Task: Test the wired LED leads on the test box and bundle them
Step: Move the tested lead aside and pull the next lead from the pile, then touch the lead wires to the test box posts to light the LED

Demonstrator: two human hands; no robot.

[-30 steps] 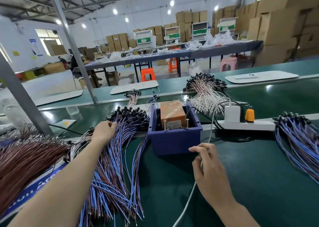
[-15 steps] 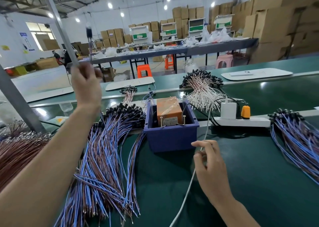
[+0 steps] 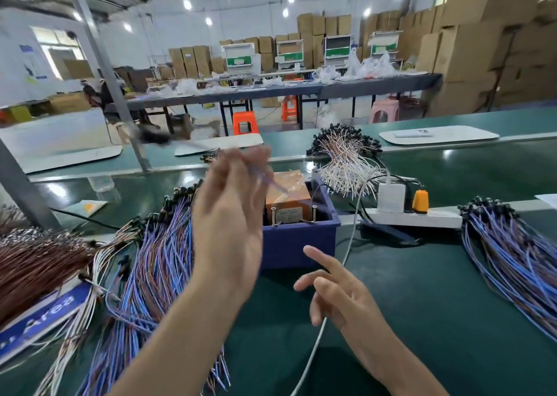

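The test box (image 3: 298,245), a blue tub with two metal posts (image 3: 273,216) at its front rim, is seen at frame centre on the green belt (image 3: 422,305). It is partly hidden by the raised left hand (image 3: 232,214), in whose fingertips one blurred lead (image 3: 271,181) is pinched. Four heaps are counted: brown leads (image 3: 36,263) far left, blue leads (image 3: 156,260) left of the box, white leads (image 3: 346,166) behind it, and more blue leads far right beyond one power strip (image 3: 416,218). The right hand (image 3: 340,293) is held loosely spread at lower centre over a white cable (image 3: 316,350), gripping nothing.
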